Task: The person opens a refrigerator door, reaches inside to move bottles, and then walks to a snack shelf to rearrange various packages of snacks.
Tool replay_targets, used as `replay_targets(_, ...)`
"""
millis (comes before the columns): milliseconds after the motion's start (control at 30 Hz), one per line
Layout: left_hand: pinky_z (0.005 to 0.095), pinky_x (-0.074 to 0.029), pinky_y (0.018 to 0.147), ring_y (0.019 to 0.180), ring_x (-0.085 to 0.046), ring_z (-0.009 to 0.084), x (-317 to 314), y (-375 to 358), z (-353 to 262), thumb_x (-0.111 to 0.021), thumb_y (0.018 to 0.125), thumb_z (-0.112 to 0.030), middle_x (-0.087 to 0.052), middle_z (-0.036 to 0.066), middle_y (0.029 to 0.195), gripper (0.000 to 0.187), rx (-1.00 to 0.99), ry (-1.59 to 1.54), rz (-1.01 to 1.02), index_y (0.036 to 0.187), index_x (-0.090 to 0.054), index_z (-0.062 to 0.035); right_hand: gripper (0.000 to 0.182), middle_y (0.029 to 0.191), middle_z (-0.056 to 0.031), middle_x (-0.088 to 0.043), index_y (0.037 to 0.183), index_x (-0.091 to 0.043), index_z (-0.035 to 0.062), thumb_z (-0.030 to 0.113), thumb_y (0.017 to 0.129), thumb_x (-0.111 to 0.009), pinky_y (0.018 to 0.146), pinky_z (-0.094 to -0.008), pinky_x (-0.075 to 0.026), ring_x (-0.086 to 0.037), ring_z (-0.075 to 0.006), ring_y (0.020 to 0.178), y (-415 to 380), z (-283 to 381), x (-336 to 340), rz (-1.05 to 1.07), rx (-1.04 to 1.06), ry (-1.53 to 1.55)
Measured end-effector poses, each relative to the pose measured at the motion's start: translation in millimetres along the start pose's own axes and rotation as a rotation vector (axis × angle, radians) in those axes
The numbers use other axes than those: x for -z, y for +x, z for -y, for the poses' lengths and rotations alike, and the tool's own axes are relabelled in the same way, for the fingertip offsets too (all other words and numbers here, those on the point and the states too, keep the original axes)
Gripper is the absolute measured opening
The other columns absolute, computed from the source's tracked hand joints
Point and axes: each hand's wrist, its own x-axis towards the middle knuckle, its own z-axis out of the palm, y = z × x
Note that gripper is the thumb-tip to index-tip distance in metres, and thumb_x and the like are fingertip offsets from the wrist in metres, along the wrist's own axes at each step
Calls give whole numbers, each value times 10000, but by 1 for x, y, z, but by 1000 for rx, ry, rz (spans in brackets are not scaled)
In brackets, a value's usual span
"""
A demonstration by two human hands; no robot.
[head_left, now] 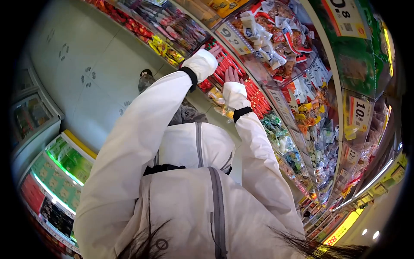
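Both my arms, in white sleeves with black wristbands, reach to a low shelf bin of red-wrapped sticks [258,98]. My left hand [214,51] is at the bin's far left end, its fingers extended over the red packs and partly covered by the sleeve. Over the middle of the same sticks lies my right hand [233,76], fingers stretched out and slightly apart. Neither hand shows anything lifted in it. Yellow packets [217,96] lie just below the red sticks, and green-wrapped sweets [278,136] fill the bin to the right.
Upper bins hold red and white snack packs [276,36], with a price tag [233,38] on the edge. Yellow packets [166,50] sit further left. A lit shelf [64,157] and a glass-fronted cabinet [34,114] stand at left, beyond the tiled floor [92,64].
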Motion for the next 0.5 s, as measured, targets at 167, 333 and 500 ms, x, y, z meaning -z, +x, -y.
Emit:
replay_targets(167,527,-146,1059,1351,-202,152,1,-5,-15,-250,918,-331,-202,-23,1485,428,-31,-235,-46,1317,-347,-212,620,1459,-134,-236,1379,-246,25,181,817,-456,1018,-525,-288,-253,-268,1343,-6,1,6,12,-19,52)
replay_targets(333,510,-146,1070,1343,-211,180,-20,-22,-16,-264,910,-367,-219,-16,1476,432,-66,479,-111,1312,-331,-224,682,1470,-117,-212,1410,-199,69,152,801,-495,1057,-504,-223,-232,-255,1352,-20,9,17,95,40,76)
replay_targets(500,502,-211,1059,1275,-305,372,-80,17,-65,-257,921,-477,-325,217,1387,568,499,1912,12,1270,-342,-36,648,1461,-96,-251,1398,-243,86,163,806,-495,1051,-499,-234,-248,-247,1346,-17,2,-1,31,34,81)
